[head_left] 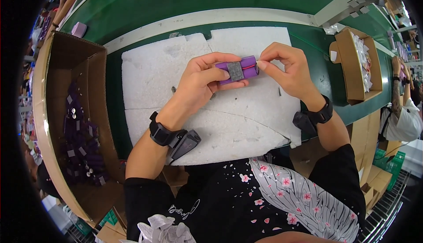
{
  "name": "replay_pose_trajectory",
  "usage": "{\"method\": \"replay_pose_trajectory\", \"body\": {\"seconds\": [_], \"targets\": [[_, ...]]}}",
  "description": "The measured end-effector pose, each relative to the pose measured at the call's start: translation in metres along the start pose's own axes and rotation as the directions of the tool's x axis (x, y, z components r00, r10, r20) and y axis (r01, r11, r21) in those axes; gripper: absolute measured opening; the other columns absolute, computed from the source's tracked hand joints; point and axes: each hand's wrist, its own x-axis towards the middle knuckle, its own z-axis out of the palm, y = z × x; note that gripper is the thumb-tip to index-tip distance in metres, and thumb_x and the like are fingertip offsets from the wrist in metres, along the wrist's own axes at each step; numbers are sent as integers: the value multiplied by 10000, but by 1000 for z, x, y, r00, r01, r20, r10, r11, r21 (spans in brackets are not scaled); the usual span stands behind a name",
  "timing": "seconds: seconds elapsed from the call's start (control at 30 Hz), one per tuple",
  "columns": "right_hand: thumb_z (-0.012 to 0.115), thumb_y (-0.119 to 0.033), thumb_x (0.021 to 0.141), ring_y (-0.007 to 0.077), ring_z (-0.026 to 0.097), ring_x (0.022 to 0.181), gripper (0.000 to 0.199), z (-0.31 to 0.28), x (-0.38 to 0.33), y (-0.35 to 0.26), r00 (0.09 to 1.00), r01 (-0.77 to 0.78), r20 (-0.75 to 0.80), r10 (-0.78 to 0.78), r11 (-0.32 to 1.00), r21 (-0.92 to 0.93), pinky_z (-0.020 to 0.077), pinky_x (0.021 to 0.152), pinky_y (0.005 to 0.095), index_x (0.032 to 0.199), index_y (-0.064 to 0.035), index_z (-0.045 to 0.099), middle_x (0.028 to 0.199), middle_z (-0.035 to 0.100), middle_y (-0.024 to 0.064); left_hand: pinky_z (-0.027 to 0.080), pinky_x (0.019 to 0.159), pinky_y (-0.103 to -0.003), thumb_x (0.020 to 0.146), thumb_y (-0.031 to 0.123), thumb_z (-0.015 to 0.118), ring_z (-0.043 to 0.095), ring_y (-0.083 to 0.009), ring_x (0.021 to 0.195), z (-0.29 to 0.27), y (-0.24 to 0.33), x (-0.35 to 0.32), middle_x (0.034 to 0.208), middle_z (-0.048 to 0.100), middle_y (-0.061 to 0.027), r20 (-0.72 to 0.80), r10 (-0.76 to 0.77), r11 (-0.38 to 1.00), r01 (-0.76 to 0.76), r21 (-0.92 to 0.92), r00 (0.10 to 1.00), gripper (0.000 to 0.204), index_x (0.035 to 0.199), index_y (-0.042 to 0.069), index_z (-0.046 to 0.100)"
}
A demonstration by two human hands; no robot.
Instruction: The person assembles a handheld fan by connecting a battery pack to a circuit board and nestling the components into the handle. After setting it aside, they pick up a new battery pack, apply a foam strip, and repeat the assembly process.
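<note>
A purple battery pack [238, 70] is held in the left hand [200, 82] above the white foam sheet [229, 124] on the desk [132, 9]. A thin wire at its end is pinched by the right hand [288, 73]. More purple packs are piled in the cardboard box [94, 66] at left.

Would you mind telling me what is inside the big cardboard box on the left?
The cardboard box holds a pile of purple battery packs with grey patches. Its near wall hides whatever lies lower down.

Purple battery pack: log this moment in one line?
left hand: holds purple battery pack | right hand: pinches its red wire | below: white foam sheet
</note>
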Motion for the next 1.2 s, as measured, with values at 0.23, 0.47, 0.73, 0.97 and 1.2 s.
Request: {"method": "replay_pose_trajectory", "body": {"seconds": [0.23, 0.47, 0.73, 0.97, 1.2], "targets": [[648, 33, 800, 132, 584, 747, 53, -2, 0, 0, 1000, 15, 22, -13, 997, -72, 457, 689, 254, 781, 27, 599, 811, 634, 82, 570, 868, -366, 797, -88, 416, 649, -349, 974, 2, -1, 0, 1118, 600, -241, -16, 14, 999, -14, 39, 1000, 360, 1118, -90, 581], [654, 36, 797, 134, 585, 743, 54, -2, 0, 2, 999, 36, 38, -33, 995, -96, 453, 685, 253, 794, 29, 600, 808, 636, 80, 563, 883, -383, 789, -97, 401, 641, -364, 986, -1, -1, 2, 1132, 589, -254, -11, -4, 1000, 4, 25, 1000, 382, 1132, -101, 570], [648, 87, 782, 143, 588, 781, 63, -5, 1, 2, 999, -21, 38, 19, 999, 35, 470, 714, 257, 816, 46, 615, 843, 630, 94, 557, 894, -404, 790, -102, 378, 629, -390, 1000, 1, 1, 2, 1165, 566, -273, 15, -15, 997, 16, -71, 1000, 398, 1150, -125, 547], [652, 88, 782, 145, 586, 792, 59, -2, -1, 6, 997, -72, 20, 70, 989, 127, 478, 726, 259, 814, 54, 616, 849, 622, 99, 552, 903, -408, 801, -98, 384, 627, -394, 1006, 1, 0, 1, 1162, 569, -272, 0, -31, 999, 31, -35, 1000, 390, 1157, -125, 543], [642, 80, 798, 136, 579, 802, 54, 0, -2, 6, 999, -27, -26, 29, 996, 80, 479, 729, 255, 835, 54, 612, 861, 610, 91, 551, 904, -401, 804, -95, 384, 628, -389, 1005, 3, 1, 0, 1161, 573, -267, 7, -29, 999, 29, -40, 1000, 390, 1158, -112, 549]]}}
